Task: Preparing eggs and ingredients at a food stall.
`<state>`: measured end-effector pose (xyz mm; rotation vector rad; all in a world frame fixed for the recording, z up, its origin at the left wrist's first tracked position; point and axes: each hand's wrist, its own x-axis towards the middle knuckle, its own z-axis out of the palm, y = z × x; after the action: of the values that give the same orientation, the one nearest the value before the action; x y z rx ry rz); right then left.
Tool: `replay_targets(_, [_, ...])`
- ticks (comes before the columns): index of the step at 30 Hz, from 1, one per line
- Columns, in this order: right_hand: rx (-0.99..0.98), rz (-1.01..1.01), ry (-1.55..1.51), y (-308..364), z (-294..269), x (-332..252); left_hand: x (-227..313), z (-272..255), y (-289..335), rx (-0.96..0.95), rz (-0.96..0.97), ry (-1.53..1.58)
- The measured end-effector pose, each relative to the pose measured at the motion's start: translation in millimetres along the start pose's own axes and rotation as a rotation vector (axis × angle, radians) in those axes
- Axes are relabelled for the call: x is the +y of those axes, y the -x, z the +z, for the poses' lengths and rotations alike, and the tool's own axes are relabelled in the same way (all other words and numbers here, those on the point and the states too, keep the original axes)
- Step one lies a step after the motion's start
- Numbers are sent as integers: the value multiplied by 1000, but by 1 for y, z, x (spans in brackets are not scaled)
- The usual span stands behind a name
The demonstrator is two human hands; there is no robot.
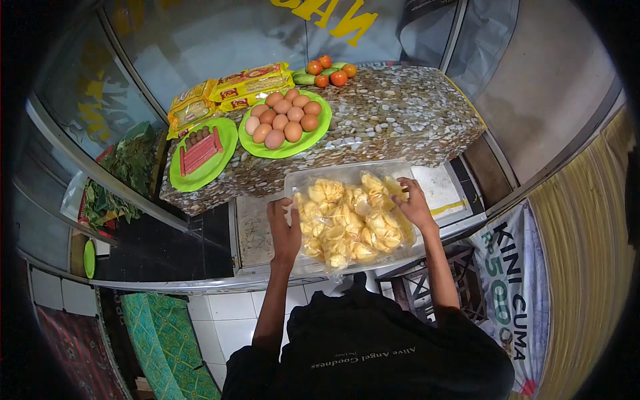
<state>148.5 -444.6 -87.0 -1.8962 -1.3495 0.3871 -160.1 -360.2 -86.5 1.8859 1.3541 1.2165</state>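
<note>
In front of me is a clear plastic tub (347, 175), filled with several knotted clear bags of pale yellow, curled crackers (343, 220). My left hand (285, 230) grips the tub's left side, its fingers curled at the wall. On the opposite side my right hand (416, 205) is bent over the right wall, its thumb side close to the bags. The undersides of both hands are hidden, along with the tub's bottom.
Beyond the tub, a pebble-patterned ledge (393, 113) carries green plates of eggs (281, 120) and sausages with meatballs (200, 153), yellow noodle packs (250, 83), tomatoes (339, 78) and cucumbers. Glass panels enclose the far and left sides; leafy greens (130, 167) lie at left.
</note>
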Motion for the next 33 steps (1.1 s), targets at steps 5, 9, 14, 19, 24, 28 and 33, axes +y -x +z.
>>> replay_targets(5, [-174, 111, -42, -9, 19, 8, 35, 29, -2, -278, 19, 147])
replay_targets(9, [-260, 114, 89, -9, 25, -5, 39, 52, 2, -402, -12, 252])
replay_targets(14, [-349, 212, -356, -11, 9, 15, 47, 81, -7, -524, -139, 353])
replay_targets(19, [-356, 428, -938, -7, -10, -2, 61, 111, -15, -655, -225, 669])
replay_targets(24, [-391, 357, -1183, -17, -19, -3, 93, 146, -28, -614, -380, 896])
replay_targets(28, [-187, 256, -707, -40, -33, 13, 111, 174, -38, -439, -311, 859])
replay_targets(33, [37, -32, -587, -71, -60, -7, 124, 194, -72, -377, -244, 812])
